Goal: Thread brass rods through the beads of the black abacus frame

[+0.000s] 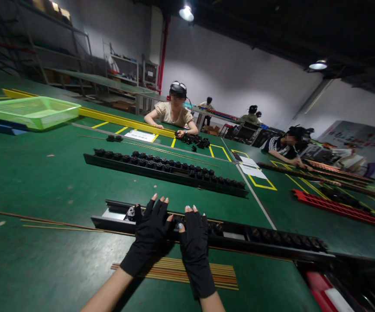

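At the upper left of the frame a lime-green basket (31,112) sits on the green table (44,182), well apart from your hands. Lower down on the left, a few thin loose rods (44,223) run along the table toward the end of the near black rail (239,236), which stretches from left of centre out to the lower right.

Your left hand (150,232) lies palm down on that rail, fingers spread and stretched flat, gripping nothing that shows. Just beside it, your right hand (194,242) rests the same way, flat and open across the rail (both wear black fingerless gloves). Beneath your wrists lies a flat bundle of coppery rods (181,271), touching the table and close against the rail's near edge.

Beyond your fingertips, a second black rail (164,171) studded with small black rollers lies crosswise in the middle of the frame, between you and a seated person (174,115) at the far edge.

Right of centre, white paper sheets (252,171) lie in a yellow-marked box. Farther right a red rail (337,208) lies on the table, with another person (285,145) leaning over long parts behind it.
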{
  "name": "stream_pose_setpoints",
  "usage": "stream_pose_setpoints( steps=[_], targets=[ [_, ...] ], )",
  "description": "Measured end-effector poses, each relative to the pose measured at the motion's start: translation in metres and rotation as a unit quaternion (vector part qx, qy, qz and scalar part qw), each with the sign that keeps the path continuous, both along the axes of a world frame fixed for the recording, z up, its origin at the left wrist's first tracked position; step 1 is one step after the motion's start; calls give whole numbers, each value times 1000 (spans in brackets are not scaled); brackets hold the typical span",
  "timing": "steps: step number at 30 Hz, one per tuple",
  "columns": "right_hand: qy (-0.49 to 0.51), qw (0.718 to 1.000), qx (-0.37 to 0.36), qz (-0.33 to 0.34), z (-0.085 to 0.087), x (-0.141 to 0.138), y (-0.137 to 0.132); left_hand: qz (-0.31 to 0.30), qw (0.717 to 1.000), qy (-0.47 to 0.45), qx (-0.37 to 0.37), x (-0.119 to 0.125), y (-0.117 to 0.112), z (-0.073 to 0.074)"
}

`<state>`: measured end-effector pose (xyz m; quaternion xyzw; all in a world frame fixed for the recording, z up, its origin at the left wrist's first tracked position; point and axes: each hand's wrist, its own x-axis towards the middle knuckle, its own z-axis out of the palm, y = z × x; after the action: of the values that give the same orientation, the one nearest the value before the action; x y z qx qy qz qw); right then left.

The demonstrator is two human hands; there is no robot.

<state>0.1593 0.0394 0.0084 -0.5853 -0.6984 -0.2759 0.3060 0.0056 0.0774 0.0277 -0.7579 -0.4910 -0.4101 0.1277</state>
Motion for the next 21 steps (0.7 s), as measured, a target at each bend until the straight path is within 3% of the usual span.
stream_pose_setpoints(
  steps=[7, 13, 21],
  targets=[
    [1, 1000, -5, -3, -2, 0, 2, -1, 999, 42, -13, -5, 7, -10],
    [12, 1000, -7, 6, -4, 2, 2, 56, 998, 29, 3, -17, 12, -11],
    [14, 1000, 6, 11, 0, 0, 0, 67, 995, 74, -12, -26, 18, -10]
  ],
)
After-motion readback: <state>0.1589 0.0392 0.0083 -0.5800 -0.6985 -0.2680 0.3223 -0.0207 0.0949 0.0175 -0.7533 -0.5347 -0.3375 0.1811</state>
